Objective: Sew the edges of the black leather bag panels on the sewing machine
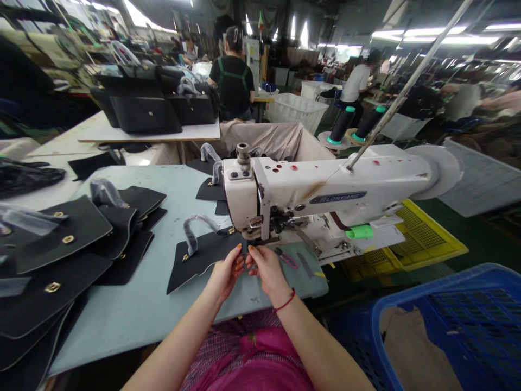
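A black bag panel lies on the sewing table with its right end by the presser foot of the white sewing machine. A handle wrapped in clear plastic stands up from this panel, fixed by gold-coloured fittings. My left hand is closed in front of the panel's right end, thumb and fingers together. Close beside it, just below the needle area, my right hand is also pinched, its thumb pointing up. Whatever is between the fingertips is too small or hidden to tell.
Pink-handled thread snips lie right of my right hand. Stacked black panels cover the table's left side. More panels lie behind the machine head. A blue basket and yellow crate stand at right. A person sits ahead, back turned.
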`<state>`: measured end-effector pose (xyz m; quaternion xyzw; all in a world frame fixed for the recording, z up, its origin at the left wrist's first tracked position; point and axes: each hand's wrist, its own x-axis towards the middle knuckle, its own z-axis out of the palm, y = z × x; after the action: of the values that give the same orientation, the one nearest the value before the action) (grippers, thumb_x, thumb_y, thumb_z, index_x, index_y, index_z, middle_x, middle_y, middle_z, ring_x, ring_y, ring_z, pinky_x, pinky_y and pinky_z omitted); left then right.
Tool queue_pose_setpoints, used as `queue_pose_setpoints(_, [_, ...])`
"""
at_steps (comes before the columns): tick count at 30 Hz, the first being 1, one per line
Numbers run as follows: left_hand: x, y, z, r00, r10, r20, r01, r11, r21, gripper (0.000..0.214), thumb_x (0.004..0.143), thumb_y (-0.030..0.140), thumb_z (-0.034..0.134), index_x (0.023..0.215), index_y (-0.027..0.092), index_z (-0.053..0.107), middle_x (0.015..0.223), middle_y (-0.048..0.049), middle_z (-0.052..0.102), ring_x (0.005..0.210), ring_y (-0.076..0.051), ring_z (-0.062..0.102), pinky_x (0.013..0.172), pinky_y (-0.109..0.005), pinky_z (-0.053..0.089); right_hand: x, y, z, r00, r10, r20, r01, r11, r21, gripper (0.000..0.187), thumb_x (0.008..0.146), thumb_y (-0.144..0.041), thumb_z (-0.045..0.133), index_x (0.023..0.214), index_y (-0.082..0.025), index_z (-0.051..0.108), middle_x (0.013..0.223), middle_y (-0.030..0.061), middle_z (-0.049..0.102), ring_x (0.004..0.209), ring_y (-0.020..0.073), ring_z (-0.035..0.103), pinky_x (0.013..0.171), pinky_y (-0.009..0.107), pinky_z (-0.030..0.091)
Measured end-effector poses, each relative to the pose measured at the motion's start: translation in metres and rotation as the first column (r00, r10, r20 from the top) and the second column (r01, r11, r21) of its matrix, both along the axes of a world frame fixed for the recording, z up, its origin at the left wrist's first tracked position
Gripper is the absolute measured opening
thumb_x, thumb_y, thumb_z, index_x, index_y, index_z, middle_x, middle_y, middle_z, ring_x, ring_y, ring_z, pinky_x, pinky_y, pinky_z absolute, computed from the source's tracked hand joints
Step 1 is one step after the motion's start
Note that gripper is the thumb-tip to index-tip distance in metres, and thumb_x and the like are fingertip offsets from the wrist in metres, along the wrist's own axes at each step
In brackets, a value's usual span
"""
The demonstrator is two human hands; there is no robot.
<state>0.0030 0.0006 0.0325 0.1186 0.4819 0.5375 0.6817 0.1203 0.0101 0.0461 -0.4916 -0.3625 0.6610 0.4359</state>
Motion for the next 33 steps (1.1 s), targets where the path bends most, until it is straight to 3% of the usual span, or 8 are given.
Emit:
queue_pose_setpoints(5, [-0.005, 0.004, 0.001, 0.985, -0.105, -0.135, 0.105, 0.994, -0.006, 0.040, 0.062, 0.046, 0.082, 0.058, 0.012, 0.061, 0.053, 0.0026, 0.051, 0.047, -0.006, 0.040, 0.044, -0.021, 0.027, 0.006, 0.004, -0.001, 0.940, 0.027, 0.340, -0.117, 0.962, 0.247, 0.036, 0.086, -0.050, 0.055, 0.069, -0.019, 0.057, 0.064, 0.0027, 0.061, 0.055, 0.0130, 0.056, 0.048, 0.022, 0.044])
queue_pose_setpoints(8, [-0.007, 0.005, -0.002, 0.981, -0.133, -0.140, 0.135, 0.991, 0.001, 0.040, 0.063, 0.047, 0.081, 0.056, 0.012, 0.063, 0.053, 0.0011, 0.052, 0.048, -0.007, 0.041, 0.045, -0.022, 0.028, 0.009, 0.004, -0.003, 0.918, 0.025, 0.395, -0.151, 0.945, 0.291, 0.035, 0.089, -0.047, 0.052, 0.069, -0.019, 0.056, 0.064, 0.0031, 0.062, 0.055, 0.0135, 0.057, 0.050, 0.024, 0.045])
queue_pose_setpoints(15, [-0.007, 0.006, -0.001, 0.994, -0.090, -0.066, 0.088, 0.996, -0.030, 0.034, 0.056, 0.039, 0.086, 0.061, 0.011, 0.068, 0.059, -0.0013, 0.059, 0.055, -0.008, 0.050, 0.052, -0.021, 0.038, 0.021, -0.010, -0.011, 0.959, 0.061, 0.277, -0.122, 0.970, 0.209, 0.031, 0.086, -0.048, 0.055, 0.085, -0.018, 0.061, 0.071, 0.0035, 0.064, 0.058, 0.0139, 0.059, 0.048, 0.022, 0.048])
queue_pose_setpoints(26, [-0.009, 0.017, 0.000, 0.992, -0.124, -0.005, 0.124, 0.991, 0.049, 0.035, 0.057, 0.038, 0.086, 0.065, 0.010, 0.067, 0.055, 0.0028, 0.051, 0.051, -0.005, 0.042, 0.048, -0.018, 0.037, 0.035, -0.044, -0.080, 0.949, 0.151, 0.276, -0.145, 0.989, -0.041, 0.029, 0.079, -0.040, 0.054, 0.089, -0.014, 0.060, 0.066, 0.0012, 0.061, 0.048, 0.0082, 0.053, 0.039, 0.016, 0.040])
queue_pose_setpoints(33, [-0.011, 0.025, 0.002, 0.993, -0.110, -0.039, 0.112, 0.993, 0.041, 0.035, 0.055, 0.038, 0.085, 0.065, 0.010, 0.066, 0.055, 0.0025, 0.052, 0.051, -0.005, 0.043, 0.048, -0.018, 0.037, 0.036, -0.046, -0.087, 0.946, 0.169, 0.278, -0.169, 0.985, -0.025, 0.028, 0.081, -0.038, 0.052, 0.091, -0.013, 0.060, 0.067, 0.0008, 0.061, 0.049, 0.0077, 0.055, 0.041, 0.015, 0.040])
